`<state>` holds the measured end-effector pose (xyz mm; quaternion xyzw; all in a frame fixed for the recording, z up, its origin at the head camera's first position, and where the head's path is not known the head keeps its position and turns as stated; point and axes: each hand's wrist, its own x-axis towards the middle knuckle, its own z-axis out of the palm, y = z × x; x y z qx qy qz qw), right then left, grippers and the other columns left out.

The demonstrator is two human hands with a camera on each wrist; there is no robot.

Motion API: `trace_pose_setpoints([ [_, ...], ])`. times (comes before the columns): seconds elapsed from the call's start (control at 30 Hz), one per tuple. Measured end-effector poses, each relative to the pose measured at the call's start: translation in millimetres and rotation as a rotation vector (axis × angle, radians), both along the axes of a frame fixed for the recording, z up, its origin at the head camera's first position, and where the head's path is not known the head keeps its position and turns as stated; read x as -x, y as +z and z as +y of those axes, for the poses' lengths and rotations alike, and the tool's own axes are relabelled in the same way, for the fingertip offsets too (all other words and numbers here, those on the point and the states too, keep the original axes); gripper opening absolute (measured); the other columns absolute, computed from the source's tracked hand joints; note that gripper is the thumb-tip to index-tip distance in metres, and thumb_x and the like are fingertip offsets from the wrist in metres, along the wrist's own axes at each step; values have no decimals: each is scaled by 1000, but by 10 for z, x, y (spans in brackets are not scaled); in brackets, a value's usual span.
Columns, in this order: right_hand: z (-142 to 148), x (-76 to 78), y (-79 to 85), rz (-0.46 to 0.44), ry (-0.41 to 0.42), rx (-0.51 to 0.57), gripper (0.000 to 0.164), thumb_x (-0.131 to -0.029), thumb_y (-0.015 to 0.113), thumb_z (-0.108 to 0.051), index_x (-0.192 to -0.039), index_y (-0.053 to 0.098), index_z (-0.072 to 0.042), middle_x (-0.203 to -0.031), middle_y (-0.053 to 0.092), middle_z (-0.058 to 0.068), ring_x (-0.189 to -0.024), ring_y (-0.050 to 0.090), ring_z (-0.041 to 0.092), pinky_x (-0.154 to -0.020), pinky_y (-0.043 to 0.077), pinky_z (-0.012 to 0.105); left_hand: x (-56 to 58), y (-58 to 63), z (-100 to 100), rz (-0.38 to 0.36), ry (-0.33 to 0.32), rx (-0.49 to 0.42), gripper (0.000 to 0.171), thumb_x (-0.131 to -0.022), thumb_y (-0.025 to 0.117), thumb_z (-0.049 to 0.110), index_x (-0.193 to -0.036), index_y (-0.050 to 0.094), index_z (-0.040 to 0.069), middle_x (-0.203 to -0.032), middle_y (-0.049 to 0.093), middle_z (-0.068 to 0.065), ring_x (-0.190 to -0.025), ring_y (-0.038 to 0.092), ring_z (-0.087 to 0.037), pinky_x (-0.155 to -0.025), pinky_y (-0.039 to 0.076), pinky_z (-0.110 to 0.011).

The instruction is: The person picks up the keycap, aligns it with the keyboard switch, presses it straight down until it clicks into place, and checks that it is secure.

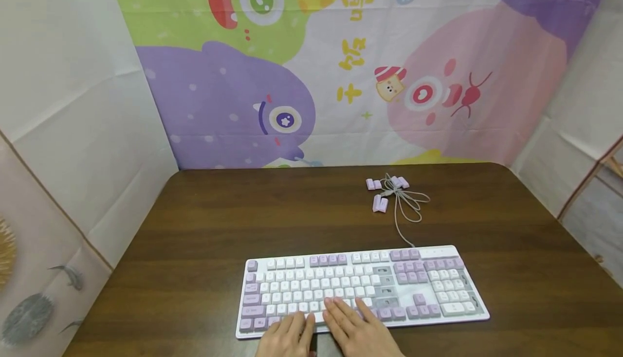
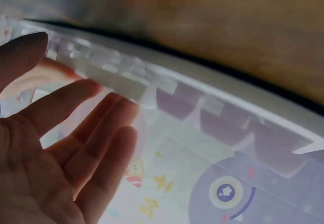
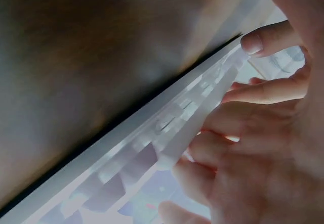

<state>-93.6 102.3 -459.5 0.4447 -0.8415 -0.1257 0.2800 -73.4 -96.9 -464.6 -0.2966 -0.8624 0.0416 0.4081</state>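
A white and lilac keyboard lies at the near side of the table, slightly askew. My left hand rests at its front edge, fingers loosely extended over the bottom key row, left of the long white space bar. Just beside it, my right hand reaches over the bar's right part with its fingers stretched toward the white letter keys. The left wrist view has my left hand with fingertips at the keys. In the right wrist view my right hand has relaxed fingers along the space bar.
Several loose lilac keycaps lie behind the keyboard around its bundled grey cable. Grey bare slots show on the keyboard's right half. A cartoon-printed cloth hangs behind the brown table.
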Motion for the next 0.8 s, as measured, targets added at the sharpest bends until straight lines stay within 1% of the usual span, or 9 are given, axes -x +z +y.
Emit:
trace_pose_setpoints([
  [0.17,3,-23,-22,6,-8,0,72,-87,22,-71,-114,65,-20,-123,63,-4,-114,58,7,-89,41,31,0,74,-6,-34,34,82,52,-51,69,54,-86,73,16,-74,53,3,-63,50,-8,-56,42,-21],
  [0.3,1,-25,-50,43,-11,17,71,-88,20,-69,-114,64,-20,-123,63,-5,-113,58,7,-96,37,31,38,107,6,-13,40,48,26,-67,60,38,-78,73,18,-67,51,5,-57,48,-7,-50,41,-21],
  [0.37,1,-24,-61,52,-13,28,71,-88,21,-69,-114,64,-19,-122,63,-5,-113,58,7,-97,36,32,71,131,10,-26,39,12,16,-69,57,27,-72,70,19,-64,51,5,-55,48,-7,-46,38,-21],
  [0.47,-4,-22,-70,49,-12,44,71,-88,22,-69,-113,64,-18,-121,63,-3,-113,59,8,-96,38,32,120,186,6,-93,37,-12,2,-64,63,19,-65,65,20,-62,53,5,-55,49,-9,-43,35,-22],
  [0.53,-9,-20,-76,41,-10,52,72,-88,22,-69,-114,64,-18,-122,63,-2,-113,59,9,-92,39,32,146,225,-4,-147,31,2,12,-56,69,13,-63,62,19,-62,53,4,-55,49,-10,-42,33,-23],
  [0.6,-12,-23,-85,40,-12,54,72,-88,21,-69,-118,62,-17,-123,63,-2,-114,58,9,-97,37,33,169,252,-12,-177,28,24,19,-49,73,11,-63,61,18,-61,53,4,-55,47,-11,-42,32,-23],
  [0.67,-12,-28,-101,42,-18,55,74,-89,19,-68,-120,61,-16,-124,62,-2,-115,58,9,-106,30,35,185,266,-13,-184,20,41,23,-47,75,11,-63,60,17,-61,52,3,-54,46,-12,-41,30,-23],
  [0.73,-9,-31,-120,48,-21,60,74,-90,18,-67,-123,59,-15,-124,62,-2,-115,57,9,-116,16,38,196,262,-5,-156,15,50,21,-49,73,12,-63,58,17,-60,51,3,-54,46,-11,-40,29,-23],
  [0.8,-8,-35,-133,47,-20,62,75,-90,17,-67,-123,59,-15,-125,62,-2,-115,58,9,-118,3,40,203,259,5,-130,5,48,17,-52,70,12,-62,57,17,-60,51,3,-53,46,-11,-39,29,-23],
])
